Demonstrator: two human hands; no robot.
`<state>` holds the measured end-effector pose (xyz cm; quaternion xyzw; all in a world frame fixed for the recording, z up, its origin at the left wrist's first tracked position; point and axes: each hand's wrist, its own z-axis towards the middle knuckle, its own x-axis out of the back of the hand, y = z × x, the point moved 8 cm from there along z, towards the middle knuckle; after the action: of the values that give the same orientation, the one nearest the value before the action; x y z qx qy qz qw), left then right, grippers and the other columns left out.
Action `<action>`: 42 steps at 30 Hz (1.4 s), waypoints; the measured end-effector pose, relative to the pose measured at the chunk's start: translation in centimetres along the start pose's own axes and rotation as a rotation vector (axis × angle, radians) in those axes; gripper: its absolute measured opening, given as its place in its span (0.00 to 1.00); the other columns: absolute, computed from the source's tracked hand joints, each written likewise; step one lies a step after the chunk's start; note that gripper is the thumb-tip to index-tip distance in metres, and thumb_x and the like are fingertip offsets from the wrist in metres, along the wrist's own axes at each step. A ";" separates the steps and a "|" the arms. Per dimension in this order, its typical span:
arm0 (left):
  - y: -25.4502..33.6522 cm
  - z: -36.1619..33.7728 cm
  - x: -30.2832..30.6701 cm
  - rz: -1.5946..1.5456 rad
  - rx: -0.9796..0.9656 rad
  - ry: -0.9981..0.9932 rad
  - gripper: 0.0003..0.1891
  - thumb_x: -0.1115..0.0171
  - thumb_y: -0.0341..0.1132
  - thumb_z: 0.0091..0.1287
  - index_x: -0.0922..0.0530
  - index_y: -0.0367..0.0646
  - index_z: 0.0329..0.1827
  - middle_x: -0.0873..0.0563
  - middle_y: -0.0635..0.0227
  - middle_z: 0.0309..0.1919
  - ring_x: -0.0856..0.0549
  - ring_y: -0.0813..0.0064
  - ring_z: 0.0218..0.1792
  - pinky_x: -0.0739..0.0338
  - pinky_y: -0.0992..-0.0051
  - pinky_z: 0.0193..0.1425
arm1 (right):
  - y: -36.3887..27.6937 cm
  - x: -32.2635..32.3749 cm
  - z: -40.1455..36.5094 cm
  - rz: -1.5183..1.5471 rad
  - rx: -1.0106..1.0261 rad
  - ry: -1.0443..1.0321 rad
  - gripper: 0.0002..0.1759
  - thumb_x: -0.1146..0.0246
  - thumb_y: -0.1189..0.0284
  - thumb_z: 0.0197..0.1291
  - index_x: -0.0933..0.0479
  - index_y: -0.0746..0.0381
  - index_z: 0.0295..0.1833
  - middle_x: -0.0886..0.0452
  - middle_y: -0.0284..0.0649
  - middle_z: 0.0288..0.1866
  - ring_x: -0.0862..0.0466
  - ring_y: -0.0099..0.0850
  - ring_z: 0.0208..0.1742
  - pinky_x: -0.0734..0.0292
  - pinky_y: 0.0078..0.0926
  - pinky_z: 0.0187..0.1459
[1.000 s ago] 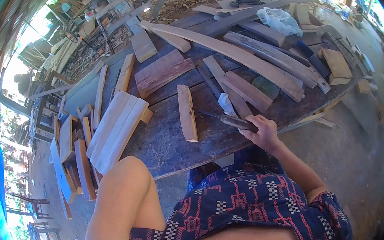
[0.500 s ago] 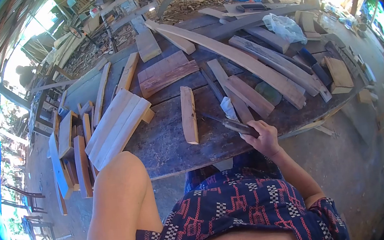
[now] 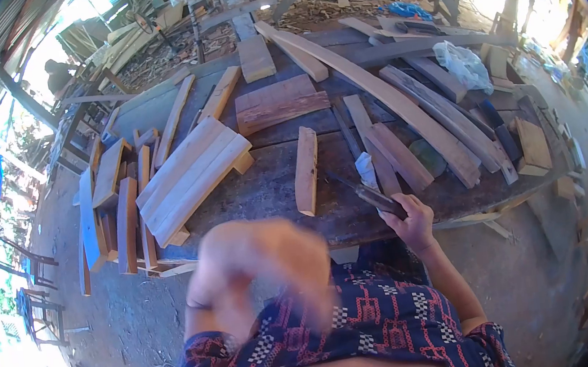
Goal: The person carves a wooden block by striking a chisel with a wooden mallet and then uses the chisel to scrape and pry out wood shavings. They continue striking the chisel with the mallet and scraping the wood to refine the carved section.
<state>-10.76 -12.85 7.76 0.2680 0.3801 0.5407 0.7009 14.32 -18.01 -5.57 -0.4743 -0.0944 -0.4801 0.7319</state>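
My right hand (image 3: 412,221) is at the table's near edge, its fingers wrapped round the grip of a slim hand tool (image 3: 370,196) with a thin dark shaft pointing up and left. My left hand (image 3: 267,263) hovers close to the camera in front of my chest, smeared by motion, with its fingers bent downward. Just left of the tool's tip lies a short wood block (image 3: 306,171). A crumpled white scrap (image 3: 366,171) is beside the tool, close to a reddish-brown board (image 3: 401,157).
Joined pale planks (image 3: 192,180) rest at the left, near several upright wood pieces (image 3: 127,224). A long curved board (image 3: 378,94) runs across the dark table (image 3: 240,218). A clear plastic bag (image 3: 464,66) lies at the right. In the far left background is a person (image 3: 59,76).
My left hand has come into view in front of my chest; earlier only the raised arm showed. My right hand keeps its grip on the tool. The camera view has shifted slightly.
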 end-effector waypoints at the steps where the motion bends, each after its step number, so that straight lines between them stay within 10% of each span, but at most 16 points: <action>1: -0.4 2.0 1.7 0.436 0.207 0.066 0.30 0.39 0.54 0.61 0.26 0.40 0.59 0.21 0.54 0.48 0.20 0.57 0.44 0.25 0.61 0.44 | -0.1 -0.1 -0.1 0.009 0.008 0.000 0.18 0.27 0.65 0.45 0.20 0.60 0.42 0.18 0.41 0.32 0.16 0.40 0.31 0.22 0.33 0.33; 4: -3.5 0.9 8.2 1.565 0.738 0.534 0.41 0.31 0.56 0.53 0.31 0.40 0.65 0.24 0.52 0.54 0.21 0.50 0.50 0.27 0.58 0.54 | 0.2 -0.5 -0.1 0.009 -0.003 -0.015 0.18 0.27 0.65 0.45 0.20 0.60 0.42 0.18 0.41 0.33 0.16 0.40 0.32 0.22 0.33 0.33; 10: -9.6 -2.9 11.6 1.687 0.836 0.754 0.45 0.31 0.47 0.54 0.44 0.45 0.73 0.33 0.49 0.60 0.24 0.44 0.56 0.29 0.56 0.60 | 0.7 -0.7 -0.1 0.011 -0.077 -0.033 0.19 0.28 0.64 0.46 0.21 0.60 0.43 0.18 0.41 0.34 0.16 0.40 0.34 0.22 0.34 0.35; 20: -10.9 -5.4 14.4 1.533 0.812 0.948 0.38 0.37 0.36 0.59 0.42 0.40 0.73 0.27 0.47 0.53 0.22 0.41 0.50 0.25 0.58 0.55 | 0.4 -0.8 -0.1 0.139 -0.318 -0.290 0.21 0.29 0.61 0.50 0.21 0.62 0.47 0.17 0.45 0.33 0.15 0.40 0.35 0.23 0.33 0.40; 23: -10.3 -7.3 16.3 1.489 0.627 0.926 0.36 0.37 0.36 0.61 0.40 0.39 0.72 0.22 0.51 0.49 0.20 0.49 0.49 0.24 0.62 0.54 | -0.7 -1.4 -0.1 0.164 -0.342 -0.331 0.22 0.29 0.60 0.51 0.21 0.63 0.48 0.17 0.46 0.32 0.15 0.40 0.34 0.24 0.33 0.40; 26: -10.9 -9.8 18.2 0.908 0.586 1.037 0.34 0.39 0.37 0.65 0.39 0.43 0.74 0.18 0.70 0.39 0.22 0.81 0.28 0.26 0.80 0.26 | -0.5 -2.7 -0.2 0.187 -0.294 -0.337 0.23 0.29 0.61 0.52 0.21 0.64 0.48 0.18 0.45 0.30 0.17 0.37 0.31 0.24 0.32 0.37; 33: -8.6 -10.8 18.2 0.527 0.720 0.933 0.35 0.37 0.40 0.62 0.38 0.45 0.73 0.18 0.67 0.40 0.22 0.84 0.29 0.32 0.84 0.18 | 0.2 -3.2 -1.3 0.727 -0.653 -0.336 0.17 0.30 0.70 0.55 0.22 0.67 0.48 0.19 0.34 0.31 0.24 0.18 0.22 0.31 0.14 0.21; 36: -8.3 -11.0 18.3 0.673 0.902 0.865 0.35 0.35 0.47 0.60 0.34 0.49 0.71 0.19 0.65 0.41 0.19 0.75 0.35 0.25 0.77 0.28 | -0.2 -1.4 -0.4 0.917 -0.701 -0.293 0.15 0.31 0.72 0.55 0.22 0.66 0.47 0.19 0.34 0.31 0.23 0.17 0.22 0.30 0.14 0.22; 38: -6.0 -9.6 18.2 1.633 0.966 0.740 0.34 0.33 0.52 0.57 0.29 0.53 0.67 0.21 0.63 0.45 0.20 0.63 0.48 0.25 0.66 0.48 | -1.1 -0.1 1.2 0.870 -0.644 -0.239 0.14 0.31 0.74 0.55 0.22 0.65 0.47 0.19 0.33 0.30 0.23 0.17 0.23 0.29 0.14 0.23; 42: -6.2 -8.9 17.4 1.694 0.912 0.926 0.32 0.31 0.53 0.54 0.27 0.55 0.63 0.24 0.61 0.48 0.28 0.55 0.59 0.36 0.56 0.63 | -3.5 1.3 5.5 0.727 -0.397 -0.144 0.12 0.32 0.77 0.56 0.22 0.64 0.46 0.20 0.30 0.31 0.22 0.15 0.27 0.29 0.12 0.27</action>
<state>-12.47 1.85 -6.37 0.4503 0.4655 0.7076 -0.2826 13.98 -14.78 0.25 -0.6407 0.1226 -0.1648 0.7398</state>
